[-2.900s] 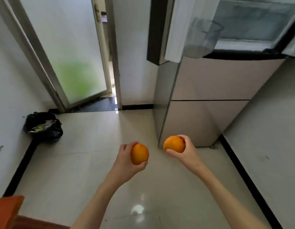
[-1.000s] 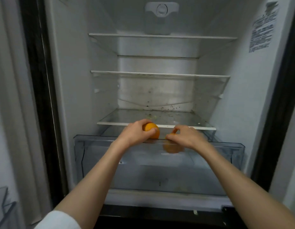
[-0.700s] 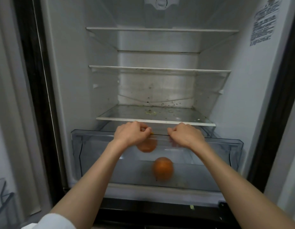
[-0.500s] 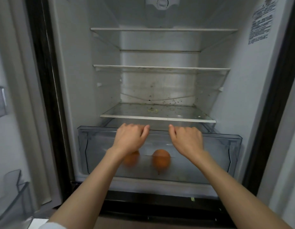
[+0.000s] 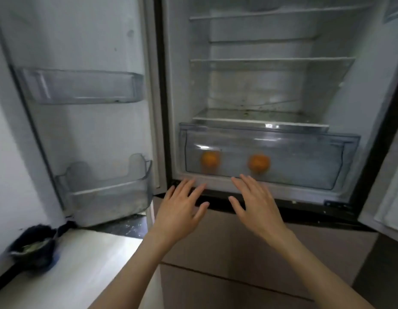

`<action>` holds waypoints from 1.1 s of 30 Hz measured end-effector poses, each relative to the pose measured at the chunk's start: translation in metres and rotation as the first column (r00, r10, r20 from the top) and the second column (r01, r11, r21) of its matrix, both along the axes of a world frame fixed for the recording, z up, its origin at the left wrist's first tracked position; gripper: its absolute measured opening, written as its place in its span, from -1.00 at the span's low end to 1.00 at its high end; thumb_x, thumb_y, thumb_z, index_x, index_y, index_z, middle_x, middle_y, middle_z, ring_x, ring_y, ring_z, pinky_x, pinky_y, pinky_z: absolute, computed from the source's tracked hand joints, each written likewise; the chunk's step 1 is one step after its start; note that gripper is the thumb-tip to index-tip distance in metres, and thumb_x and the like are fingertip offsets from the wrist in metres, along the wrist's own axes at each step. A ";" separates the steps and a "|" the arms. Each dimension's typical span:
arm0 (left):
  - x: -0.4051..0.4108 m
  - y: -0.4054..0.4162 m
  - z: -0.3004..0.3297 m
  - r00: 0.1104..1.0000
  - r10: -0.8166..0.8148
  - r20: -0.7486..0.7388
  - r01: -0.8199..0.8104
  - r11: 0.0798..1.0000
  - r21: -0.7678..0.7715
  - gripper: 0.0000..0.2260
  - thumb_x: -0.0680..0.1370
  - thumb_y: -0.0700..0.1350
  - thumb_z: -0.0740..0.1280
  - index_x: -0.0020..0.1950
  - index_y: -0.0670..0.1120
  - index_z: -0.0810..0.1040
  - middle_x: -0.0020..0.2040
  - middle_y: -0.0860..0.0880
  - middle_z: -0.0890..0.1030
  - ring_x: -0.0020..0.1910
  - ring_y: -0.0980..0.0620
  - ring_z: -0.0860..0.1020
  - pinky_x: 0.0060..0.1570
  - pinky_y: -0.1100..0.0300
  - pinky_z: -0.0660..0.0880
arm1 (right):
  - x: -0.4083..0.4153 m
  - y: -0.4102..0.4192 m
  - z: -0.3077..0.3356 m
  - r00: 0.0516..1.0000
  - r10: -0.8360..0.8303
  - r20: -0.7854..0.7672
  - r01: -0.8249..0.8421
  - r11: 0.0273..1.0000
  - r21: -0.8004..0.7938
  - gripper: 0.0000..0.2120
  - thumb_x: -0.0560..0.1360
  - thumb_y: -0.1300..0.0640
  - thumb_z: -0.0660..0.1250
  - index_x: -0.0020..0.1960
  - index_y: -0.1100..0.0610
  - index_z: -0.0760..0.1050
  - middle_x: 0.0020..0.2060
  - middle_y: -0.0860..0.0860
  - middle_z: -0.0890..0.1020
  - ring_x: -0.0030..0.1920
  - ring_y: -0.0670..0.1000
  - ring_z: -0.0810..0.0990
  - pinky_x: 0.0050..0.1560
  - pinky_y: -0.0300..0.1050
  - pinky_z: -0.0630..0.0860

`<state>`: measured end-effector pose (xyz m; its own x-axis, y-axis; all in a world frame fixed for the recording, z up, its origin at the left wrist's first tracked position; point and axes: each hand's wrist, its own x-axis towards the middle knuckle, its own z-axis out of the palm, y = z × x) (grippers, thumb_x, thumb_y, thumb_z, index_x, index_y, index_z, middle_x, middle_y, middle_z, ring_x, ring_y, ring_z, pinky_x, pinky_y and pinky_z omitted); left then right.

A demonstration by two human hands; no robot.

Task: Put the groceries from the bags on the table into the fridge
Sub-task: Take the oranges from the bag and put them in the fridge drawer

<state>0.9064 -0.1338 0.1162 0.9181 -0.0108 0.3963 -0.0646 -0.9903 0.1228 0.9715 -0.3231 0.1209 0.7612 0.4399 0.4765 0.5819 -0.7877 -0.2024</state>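
Observation:
The fridge stands open in front of me. Its clear crisper drawer [image 5: 305, 139] sits at the bottom of the compartment. Two oranges lie inside it, one at the left [image 5: 209, 159] and one near the middle [image 5: 259, 163], seen through the drawer's front. My left hand [image 5: 180, 210] and my right hand [image 5: 256, 206] hover side by side just below and in front of the drawer, palms down, fingers spread, holding nothing. Neither hand touches the drawer.
Three bare shelves [image 5: 260, 123] sit above the drawer. The open fridge door [image 5: 86, 121] at the left carries two clear door bins. A dark rubbish bag [image 5: 33, 248] lies on the floor at the lower left. The closed lower fridge panels are below my hands.
Both oranges were let go into the crisper drawer. My hands have come back off the drawer's rim and dropped below it, fingers spread. The view has swung left and back, showing the door.

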 end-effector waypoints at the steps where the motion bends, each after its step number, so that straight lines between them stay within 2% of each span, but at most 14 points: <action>1: -0.023 0.010 -0.012 0.999 0.031 -0.036 -0.031 0.999 -0.009 -0.34 0.43 0.27 -0.21 0.48 0.10 0.15 0.51 0.00 0.18 0.50 0.00 0.09 0.43 0.04 0.03 | -0.017 0.010 -0.009 0.999 0.023 -0.039 -0.024 0.999 -0.027 -0.48 0.58 -0.09 0.11 0.49 0.03 0.14 0.48 0.05 0.21 0.50 0.02 0.12 0.48 0.04 0.01; 2: -0.048 0.019 -0.024 0.996 0.066 -0.059 -0.067 0.998 -0.013 -0.37 0.45 0.26 -0.18 0.48 0.10 0.18 0.50 -0.02 0.22 0.49 -0.02 0.12 0.43 -0.01 0.05 | -0.036 0.022 -0.017 0.996 0.051 -0.077 -0.054 0.998 -0.045 -0.47 0.58 -0.09 0.10 0.50 0.02 0.09 0.50 0.03 0.18 0.50 0.01 0.09 0.48 0.03 -0.03; 5: -0.119 0.049 -0.058 0.977 0.183 -0.111 -0.187 0.982 -0.018 -0.52 0.53 0.19 -0.04 0.38 0.07 0.35 0.36 -0.06 0.44 0.38 -0.12 0.37 0.30 -0.15 0.30 | -0.092 0.057 -0.040 0.972 0.142 -0.188 -0.163 0.982 -0.100 -0.45 0.59 -0.11 0.05 0.52 -0.03 -0.02 0.52 -0.01 0.08 0.52 -0.03 0.00 0.49 0.00 -0.12; 8: -0.186 0.083 -0.087 0.926 0.331 -0.184 -0.336 0.942 0.006 -0.53 0.59 0.19 -0.13 0.33 0.07 0.39 0.30 -0.04 0.51 0.29 -0.12 0.47 0.20 -0.15 0.38 | -0.142 0.097 -0.064 0.928 0.251 -0.276 -0.297 0.944 -0.141 -0.46 0.60 -0.10 0.04 0.52 -0.04 -0.04 0.52 -0.03 0.04 0.52 -0.03 -0.02 0.49 0.01 -0.13; 11: -0.250 0.120 -0.104 0.868 0.428 -0.252 -0.448 0.894 -0.024 -0.54 0.55 0.17 -0.01 0.36 0.05 0.39 0.35 -0.06 0.46 0.34 -0.15 0.41 0.23 -0.18 0.35 | -0.182 0.145 -0.089 0.871 0.368 -0.325 -0.424 0.897 -0.124 -0.46 0.59 -0.13 0.02 0.51 -0.03 0.01 0.51 -0.02 0.10 0.51 -0.01 0.03 0.48 0.03 -0.09; 14: -0.308 0.155 -0.110 0.800 0.535 -0.273 -0.567 0.823 -0.047 -0.51 0.52 0.17 0.00 0.37 0.02 0.39 0.36 -0.09 0.44 0.36 -0.18 0.38 0.23 -0.19 0.37 | -0.217 0.200 -0.104 0.822 0.471 -0.320 -0.529 0.840 -0.123 -0.46 0.59 -0.15 0.02 0.51 -0.04 0.01 0.51 -0.01 0.11 0.51 -0.01 0.04 0.48 0.00 -0.08; 17: -0.358 0.185 -0.113 0.721 0.640 -0.265 -0.677 0.732 -0.074 -0.44 0.51 0.22 -0.10 0.45 0.06 0.24 0.47 -0.05 0.27 0.47 -0.10 0.18 0.39 -0.11 0.16 | -0.252 0.258 -0.109 0.753 0.575 -0.320 -0.634 0.765 -0.117 -0.46 0.59 -0.13 0.03 0.51 -0.04 -0.01 0.51 0.00 0.10 0.51 -0.01 0.03 0.48 -0.03 -0.09; 20: -0.400 0.220 -0.124 0.631 0.732 -0.255 -0.770 0.631 -0.096 -0.53 0.59 0.17 0.00 0.49 0.11 0.09 0.53 0.00 0.10 0.51 -0.01 0.00 0.48 -0.02 -0.01 | -0.286 0.315 -0.112 0.661 0.677 -0.325 -0.732 0.677 -0.078 -0.47 0.59 -0.09 0.09 0.51 0.02 0.07 0.50 0.05 0.17 0.50 0.03 0.10 0.48 -0.01 -0.03; 23: -0.432 0.256 -0.131 0.545 0.788 -0.285 -0.836 0.536 -0.116 -0.53 0.60 0.15 0.03 0.50 0.12 0.06 0.54 0.02 0.06 0.52 0.01 -0.04 0.46 0.04 -0.09 | -0.314 0.373 -0.118 0.584 0.737 -0.340 -0.798 0.599 -0.073 -0.47 0.59 -0.08 0.10 0.50 0.03 0.10 0.49 0.05 0.19 0.49 0.03 0.12 0.47 -0.03 0.01; 27: -0.463 0.320 -0.140 0.450 0.810 -0.377 -0.892 0.430 -0.141 -0.52 0.60 0.16 0.02 0.50 0.12 0.06 0.54 0.04 0.01 0.52 0.03 -0.09 0.45 0.05 -0.11 | -0.337 0.459 -0.124 0.501 0.781 -0.373 -0.856 0.510 -0.082 -0.48 0.59 -0.08 0.08 0.50 0.04 0.08 0.48 0.02 0.19 0.47 0.03 0.14 0.46 -0.07 0.06; 33: -0.509 0.437 -0.128 0.369 0.851 -0.375 -0.930 0.334 -0.156 -0.53 0.60 0.15 0.02 0.50 0.08 0.10 0.54 0.03 0.05 0.52 0.02 -0.06 0.48 0.02 -0.03 | -0.373 0.599 -0.113 0.416 0.826 -0.379 -0.903 0.424 -0.067 -0.48 0.59 -0.07 0.10 0.50 0.05 0.10 0.46 0.02 0.24 0.47 0.02 0.16 0.47 -0.06 0.11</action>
